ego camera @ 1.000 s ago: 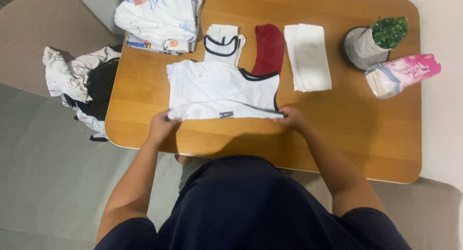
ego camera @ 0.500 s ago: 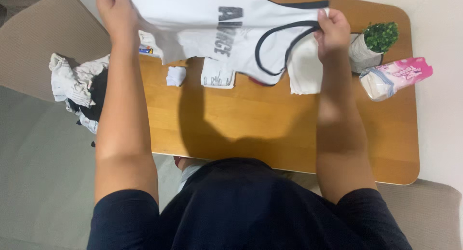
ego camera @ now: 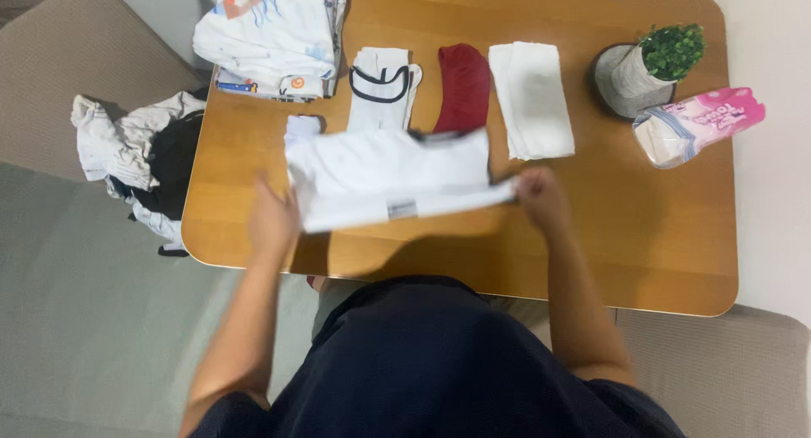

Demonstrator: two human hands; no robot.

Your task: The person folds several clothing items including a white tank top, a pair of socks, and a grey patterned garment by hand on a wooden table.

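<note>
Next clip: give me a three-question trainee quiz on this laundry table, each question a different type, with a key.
1. True or false: both hands grip the white shirt at its near edge.
2. Which folded item lies directly left of the white folded cloth? A) dark red garment B) pink packet C) potted plant
3. Fill in: the unfolded heap of clothes lies off the table's ____ side as the camera sees it.

Key
1. True: the left hand and right hand each hold an end.
2. A: the dark red garment; the potted plant and pink packet sit at the right of the wooden table.
3. Left.
</note>
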